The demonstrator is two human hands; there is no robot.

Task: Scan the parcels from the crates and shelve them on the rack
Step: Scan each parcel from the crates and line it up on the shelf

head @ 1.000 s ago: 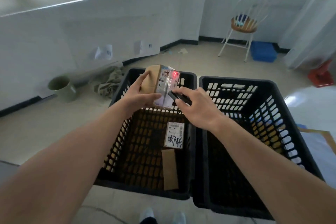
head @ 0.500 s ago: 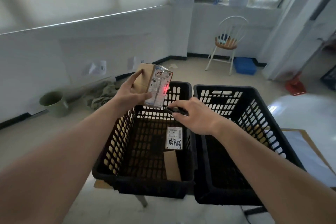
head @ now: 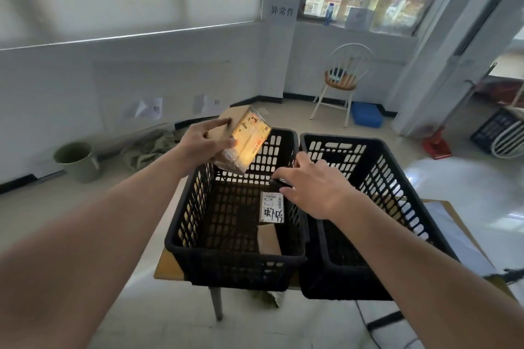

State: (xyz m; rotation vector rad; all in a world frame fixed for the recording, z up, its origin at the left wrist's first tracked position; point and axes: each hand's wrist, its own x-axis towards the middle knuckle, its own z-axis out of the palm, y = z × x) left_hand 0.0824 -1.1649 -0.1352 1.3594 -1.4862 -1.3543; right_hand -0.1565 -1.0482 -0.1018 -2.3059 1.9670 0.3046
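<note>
My left hand (head: 202,142) grips a small brown cardboard parcel (head: 244,137) above the far rim of the left black crate (head: 181,218); its labelled face is lit yellow with a red line across it. My right hand (head: 313,188) holds a small dark scanner (head: 279,181), mostly hidden under the fingers, pointed at the parcel. Inside the left crate lie a parcel with a white handwritten label (head: 272,207) and a flat brown parcel (head: 268,239). The right black crate (head: 397,178) shows no parcel inside.
Both crates stand on a small wooden table (head: 167,266). A green bucket (head: 76,160) and crumpled cloth (head: 147,147) lie by the left wall. A white chair (head: 341,81) and a blue bin (head: 366,114) stand by the far wall. Another dark crate (head: 493,127) sits far right.
The view has tilted up, showing more of the room. My left hand has tipped the parcel, and the scanner light on its label has changed from a red spot to a broad yellow glow.
</note>
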